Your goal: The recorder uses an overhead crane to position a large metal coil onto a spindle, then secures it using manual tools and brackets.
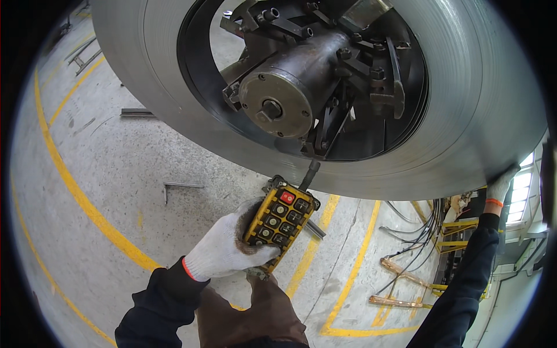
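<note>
White-gloved left grip (229, 243) closed around a yellow-and-black push-button remote (278, 223)

The left grip wraps the lower part of the remote, its thumb lying across the front near the bottom. Dark smudges mark the glove, and an orange-red band edges its cuff. The remote is held up near the middle of the view, just beyond brown trousers (255, 322), with its top end tilted to the right. Its buttons stand in two columns, mostly black, with a red one at the upper left (a stubby black antenna (309, 176) juts from the top, toward a large grey steel coil (481, 104)).

Well off to the right, the right grip (500, 187), also white-gloved, rests against the coil's outer edge; its fingers run into shadow there, so I cannot tell whether they are spread or curled.

Inside the coil's wide round bore sits a dark metal mandrel (275, 107) with a round end face, a square central stub and bolted arms.

Below, the grey concrete floor (136, 185) carries broad yellow painted lines (75, 188). A thin L-shaped metal piece (183, 185) lies left of the remote, and a metal channel (315, 230) shows partly behind it. Farther right are black cables (430, 229), wooden beams (397, 302) and a bright window (521, 188).
</note>
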A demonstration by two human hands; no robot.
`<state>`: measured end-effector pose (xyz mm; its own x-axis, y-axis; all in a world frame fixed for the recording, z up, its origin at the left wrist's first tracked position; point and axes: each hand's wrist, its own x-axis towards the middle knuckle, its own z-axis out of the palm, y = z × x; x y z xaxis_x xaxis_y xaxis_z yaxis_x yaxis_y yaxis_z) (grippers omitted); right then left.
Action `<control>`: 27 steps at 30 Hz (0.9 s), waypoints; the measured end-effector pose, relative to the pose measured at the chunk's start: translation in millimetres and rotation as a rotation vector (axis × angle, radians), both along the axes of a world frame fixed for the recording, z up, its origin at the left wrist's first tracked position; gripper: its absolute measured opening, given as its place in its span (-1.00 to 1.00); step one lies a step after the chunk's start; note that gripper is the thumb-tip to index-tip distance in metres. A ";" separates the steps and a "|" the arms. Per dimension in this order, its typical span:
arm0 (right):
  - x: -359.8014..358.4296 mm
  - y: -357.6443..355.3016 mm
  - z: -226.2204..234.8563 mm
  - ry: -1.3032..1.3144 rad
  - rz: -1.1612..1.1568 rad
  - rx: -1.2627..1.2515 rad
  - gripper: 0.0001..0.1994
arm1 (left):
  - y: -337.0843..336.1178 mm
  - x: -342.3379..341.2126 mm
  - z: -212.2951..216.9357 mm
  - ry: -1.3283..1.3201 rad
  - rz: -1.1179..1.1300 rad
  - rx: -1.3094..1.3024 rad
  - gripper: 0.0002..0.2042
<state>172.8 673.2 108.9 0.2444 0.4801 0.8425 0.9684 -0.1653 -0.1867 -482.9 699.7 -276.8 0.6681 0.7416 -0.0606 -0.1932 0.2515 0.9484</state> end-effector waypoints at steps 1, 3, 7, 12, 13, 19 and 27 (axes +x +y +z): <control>0.5 3.6 1.0 0.000 0.000 -0.002 -0.26 | 0.8 1.3 -2.6 0.028 -0.003 0.032 -0.24; 1.3 10.4 2.0 0.001 0.007 -0.002 -0.26 | -0.1 5.1 -8.3 0.041 0.029 0.066 -0.25; 3.8 26.3 6.1 0.010 0.021 0.002 -0.27 | 5.2 5.3 -6.5 -0.003 0.013 0.056 -0.16; 9.1 40.4 15.4 0.025 0.044 -0.001 -0.27 | 8.6 8.1 -12.0 0.022 0.068 0.091 -0.22; 9.9 43.3 18.4 0.029 0.052 -0.001 -0.27 | 8.2 9.0 -13.8 0.022 0.093 0.099 -0.24; 5.9 46.4 31.8 0.101 0.100 0.010 -0.26 | 10.8 16.3 -14.6 -0.029 0.071 0.053 -0.19; -158.9 44.9 -53.9 0.009 0.138 0.122 -0.43 | -11.1 18.5 -16.3 0.042 0.068 -0.177 -0.16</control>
<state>13.9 718.1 55.0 0.1915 0.4036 0.8947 0.9785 -0.0069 -0.2063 -464.4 688.6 -293.1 0.6113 0.7601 -0.2203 -0.1768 0.4025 0.8982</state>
